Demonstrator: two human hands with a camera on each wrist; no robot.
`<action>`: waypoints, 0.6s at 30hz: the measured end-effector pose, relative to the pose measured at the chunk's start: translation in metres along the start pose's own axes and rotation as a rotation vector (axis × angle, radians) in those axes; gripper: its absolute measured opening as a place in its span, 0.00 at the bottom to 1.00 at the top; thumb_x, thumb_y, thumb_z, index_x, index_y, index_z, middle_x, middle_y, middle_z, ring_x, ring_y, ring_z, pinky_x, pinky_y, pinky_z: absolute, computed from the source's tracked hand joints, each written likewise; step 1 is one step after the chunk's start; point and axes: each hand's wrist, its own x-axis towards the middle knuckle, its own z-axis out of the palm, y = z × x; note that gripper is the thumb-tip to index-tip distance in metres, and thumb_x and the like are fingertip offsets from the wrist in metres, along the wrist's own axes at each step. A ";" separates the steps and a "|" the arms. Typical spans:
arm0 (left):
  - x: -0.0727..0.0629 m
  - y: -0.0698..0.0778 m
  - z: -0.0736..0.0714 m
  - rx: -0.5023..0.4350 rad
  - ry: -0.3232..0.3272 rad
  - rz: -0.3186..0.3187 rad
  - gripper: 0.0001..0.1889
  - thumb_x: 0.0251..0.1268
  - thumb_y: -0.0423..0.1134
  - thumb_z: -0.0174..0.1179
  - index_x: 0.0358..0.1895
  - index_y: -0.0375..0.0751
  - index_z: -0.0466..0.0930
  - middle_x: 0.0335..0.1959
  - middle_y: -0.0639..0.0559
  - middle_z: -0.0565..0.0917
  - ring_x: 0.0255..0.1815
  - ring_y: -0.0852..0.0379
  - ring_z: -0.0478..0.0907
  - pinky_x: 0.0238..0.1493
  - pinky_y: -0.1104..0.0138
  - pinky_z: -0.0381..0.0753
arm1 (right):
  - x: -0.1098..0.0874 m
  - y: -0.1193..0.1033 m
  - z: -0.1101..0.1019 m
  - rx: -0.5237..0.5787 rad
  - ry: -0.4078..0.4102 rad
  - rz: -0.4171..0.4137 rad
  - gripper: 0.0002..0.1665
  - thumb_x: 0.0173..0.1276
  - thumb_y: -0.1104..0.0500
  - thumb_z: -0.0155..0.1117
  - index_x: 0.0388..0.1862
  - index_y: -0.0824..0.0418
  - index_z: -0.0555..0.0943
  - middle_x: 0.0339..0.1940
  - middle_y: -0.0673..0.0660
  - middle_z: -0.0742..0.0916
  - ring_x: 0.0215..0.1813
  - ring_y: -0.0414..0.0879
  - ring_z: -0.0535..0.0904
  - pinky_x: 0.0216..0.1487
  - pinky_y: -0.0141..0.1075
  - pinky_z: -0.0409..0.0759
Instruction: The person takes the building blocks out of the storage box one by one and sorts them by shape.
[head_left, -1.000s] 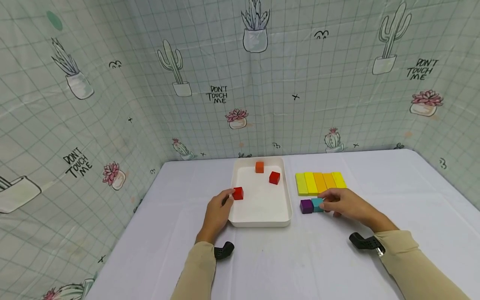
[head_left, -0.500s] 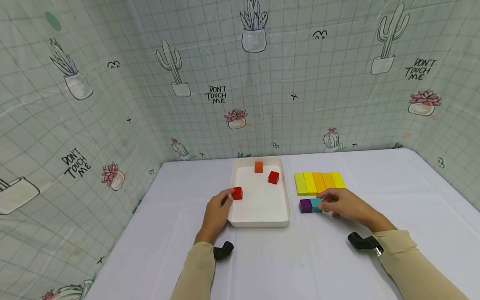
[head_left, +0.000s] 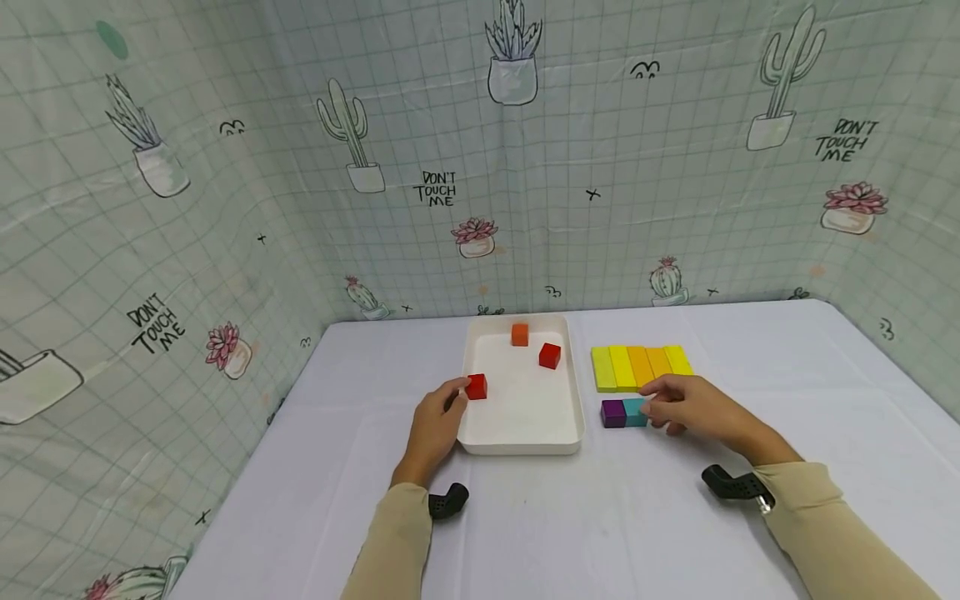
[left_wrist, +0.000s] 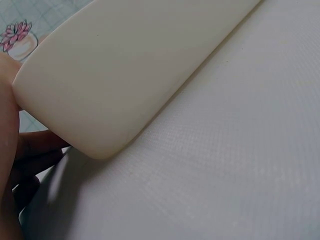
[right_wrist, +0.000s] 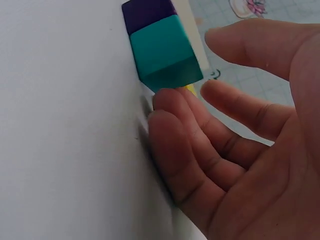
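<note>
In the head view, my left hand (head_left: 437, 423) holds the left side of a shallow white tray (head_left: 521, 447), thumb and index finger at its rim. The left wrist view has that hand at the edge of the tray wall (left_wrist: 115, 75), mostly out of frame. A red cube (head_left: 477, 387) lies inside the tray beside the index fingertip. My right hand (head_left: 693, 408) is just right of a teal cube (head_left: 634, 412), which stands against a purple cube (head_left: 612, 414). In the right wrist view, thumb and loosely bent fingers are spread apart close to the teal cube (right_wrist: 162, 47), gripping nothing.
Farther back in the tray lie another red cube (head_left: 550, 356) and an orange cube (head_left: 520, 335). Behind the teal and purple cubes, several yellow and orange blocks (head_left: 640, 367) stand side by side in a row. A patterned cloth (head_left: 555, 208) hangs behind the white table (head_left: 525, 542).
My right hand has drawn slightly right, back from the teal cube, which stays beside the purple one. My left hand and the tray have stayed in place.
</note>
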 end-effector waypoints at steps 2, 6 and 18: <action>-0.001 0.000 0.000 -0.004 0.004 -0.002 0.18 0.76 0.43 0.52 0.64 0.52 0.80 0.61 0.46 0.80 0.63 0.47 0.74 0.67 0.49 0.70 | -0.001 -0.001 -0.004 0.018 0.009 -0.006 0.31 0.71 0.46 0.65 0.63 0.66 0.76 0.38 0.56 0.86 0.36 0.51 0.80 0.40 0.41 0.82; 0.001 0.002 0.000 0.000 0.005 -0.002 0.18 0.76 0.43 0.52 0.64 0.52 0.80 0.60 0.46 0.80 0.63 0.48 0.74 0.67 0.49 0.70 | 0.002 -0.007 -0.012 0.055 0.062 -0.029 0.29 0.73 0.47 0.63 0.63 0.67 0.76 0.41 0.59 0.86 0.38 0.53 0.81 0.40 0.40 0.83; 0.002 0.000 0.001 -0.001 0.003 -0.010 0.18 0.76 0.44 0.52 0.64 0.53 0.80 0.60 0.47 0.80 0.62 0.48 0.74 0.67 0.49 0.71 | 0.041 -0.059 -0.009 0.167 0.074 -0.073 0.29 0.73 0.47 0.62 0.63 0.65 0.75 0.56 0.66 0.83 0.52 0.57 0.81 0.51 0.45 0.83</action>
